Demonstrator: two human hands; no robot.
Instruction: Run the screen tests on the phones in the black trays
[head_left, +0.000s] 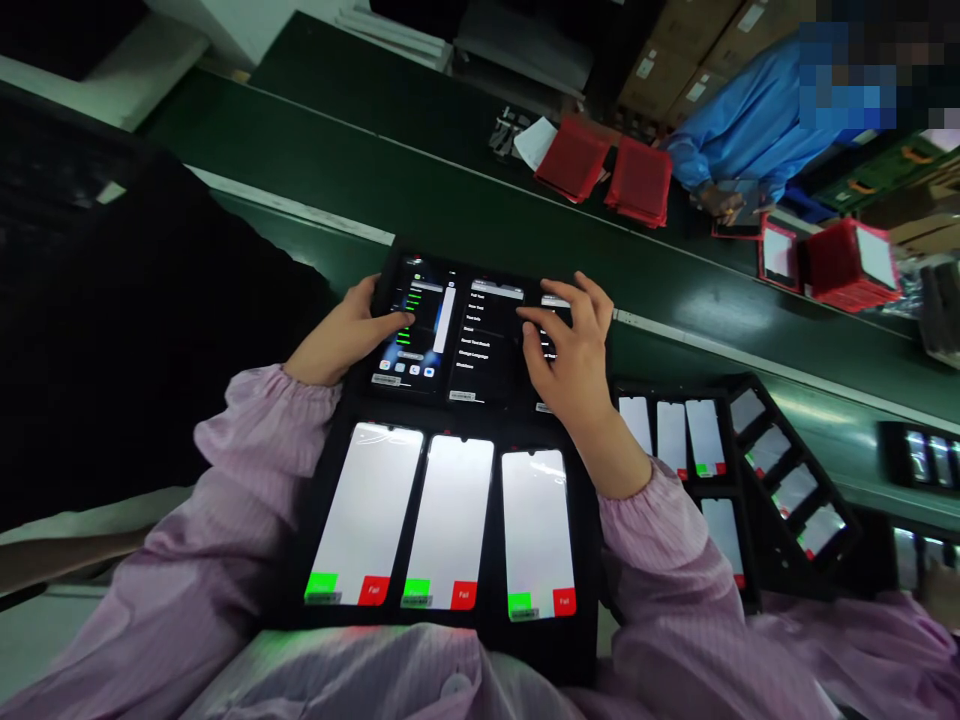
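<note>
A black tray in front of me holds two rows of lit smartphones. My left hand is at its upper left edge, fingers around the rim and partly hidden, thumb reaching over the upper-left phone. That phone shows a list with green marks. My right hand, fingers spread and holding nothing, is over the upper-right phone and partly covers it. Between the hands, the upper-middle phone displays a text menu. In the lower row, the left, middle and right phones have white screens with green and red boxes.
More phone trays lie on the right. Behind my tray runs a green bench with stacked red sleeves and a red bundle. Across it, a person in blue handles a dark item. Another person's pink sleeve is at lower right.
</note>
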